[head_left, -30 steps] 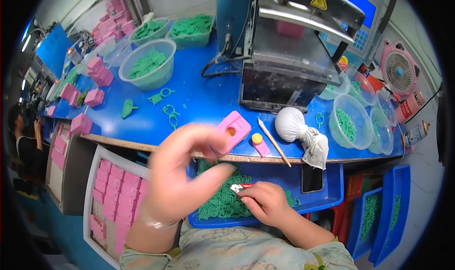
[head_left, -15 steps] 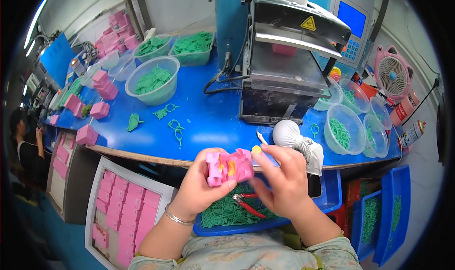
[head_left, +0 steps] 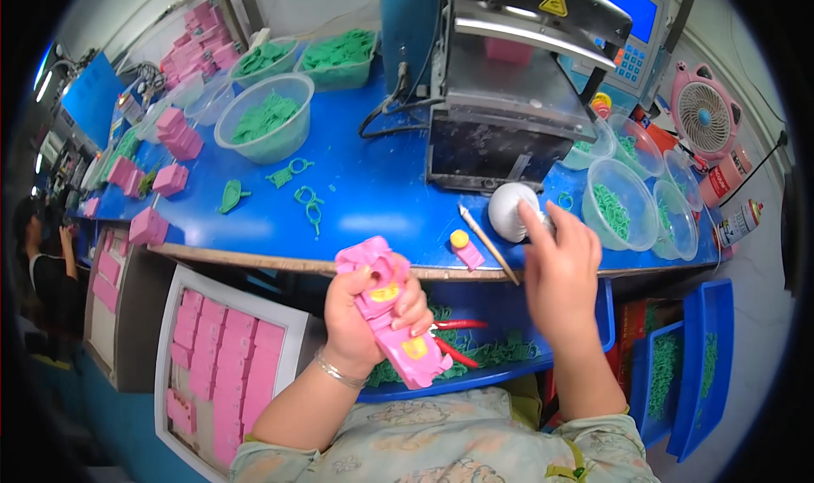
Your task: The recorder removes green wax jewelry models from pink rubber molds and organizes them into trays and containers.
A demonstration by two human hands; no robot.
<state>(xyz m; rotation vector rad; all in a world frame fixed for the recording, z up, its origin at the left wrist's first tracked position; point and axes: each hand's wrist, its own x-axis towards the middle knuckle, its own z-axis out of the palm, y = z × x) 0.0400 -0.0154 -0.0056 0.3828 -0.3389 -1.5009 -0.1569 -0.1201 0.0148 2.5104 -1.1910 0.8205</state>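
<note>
My left hand (head_left: pixel 356 318) grips a pink mould (head_left: pixel 403 354), tilted and spread into two parts, with yellow patches on its inner faces. It is held over a blue tray (head_left: pixel 415 393) of green pieces, where red-handled pliers (head_left: pixel 458 357) lie partly hidden behind the mould. On the right, my right hand (head_left: pixel 564 262) has its fingers stretched out at a round white cloth pouch (head_left: pixel 509 210), covering the pouch's tied end. Between the hands, a small pink piece with a yellow top (head_left: pixel 467 252) and a thin wooden-handled brush (head_left: pixel 490 244) lie on the blue table (head_left: pixel 365 220).
A press machine (head_left: pixel 487 135) stands at the back. Clear bowls (head_left: pixel 619 250) of green pieces are at right, another bowl (head_left: pixel 271 148) at left. Loose green pieces (head_left: pixel 309 207) and pink blocks (head_left: pixel 148 227) lie on the table. A pink-filled tray (head_left: pixel 170 398) sits lower left.
My left hand has turned the pink mould, which now hangs spread and tilted downward. My right hand has left the mould and moved right to the white pouch. The view has shifted slightly.
</note>
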